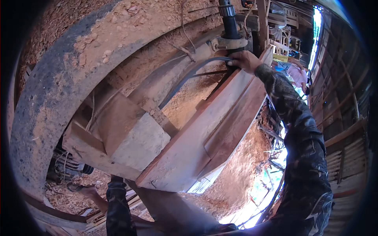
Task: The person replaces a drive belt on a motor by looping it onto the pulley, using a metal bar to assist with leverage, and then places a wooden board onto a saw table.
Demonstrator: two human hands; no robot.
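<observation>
Right hand [245, 61] pinching a dark curved strip [186, 79], its end hidden by fingers, left hand unseen, state indeterminable.

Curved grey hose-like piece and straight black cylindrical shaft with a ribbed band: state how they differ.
The curved grey hose-like piece is slender; the straight black cylindrical shaft is clearly thicker.
The hose-like piece arcs up toward the right hand; the shaft stands nearly upright in the picture.
The hose-like piece looks smooth; the shaft has a ribbed band.
Both are long and dark.
</observation>
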